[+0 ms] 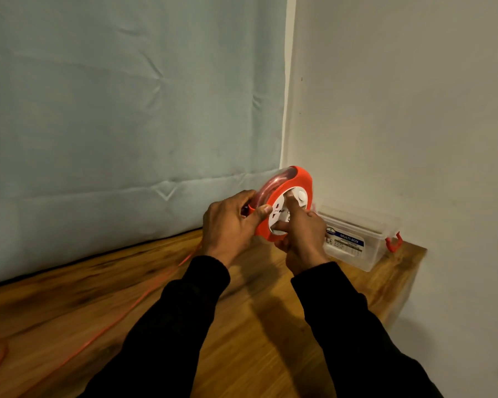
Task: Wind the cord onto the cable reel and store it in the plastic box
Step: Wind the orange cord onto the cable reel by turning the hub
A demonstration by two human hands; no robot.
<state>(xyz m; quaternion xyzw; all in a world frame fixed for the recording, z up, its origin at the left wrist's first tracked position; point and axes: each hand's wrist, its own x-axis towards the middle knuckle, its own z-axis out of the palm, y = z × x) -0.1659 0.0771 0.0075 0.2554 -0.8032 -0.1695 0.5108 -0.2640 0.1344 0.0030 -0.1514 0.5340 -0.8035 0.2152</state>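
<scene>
Bench [256, 326] of wood carries the clear plastic box [357, 242] at its far right corner. Just left of it, held above the bench, the orange cable reel [292, 182] sits in the left hand [227, 228], fingers curled round its rim; the right hand [302, 237] pinches its white hub. Orange cord [144, 294] trails left.

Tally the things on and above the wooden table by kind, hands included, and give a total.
Hands: 2, left hand and right hand
Cable reel: 1
Orange cord: 1
Clear plastic box: 1
Total: 5
</scene>
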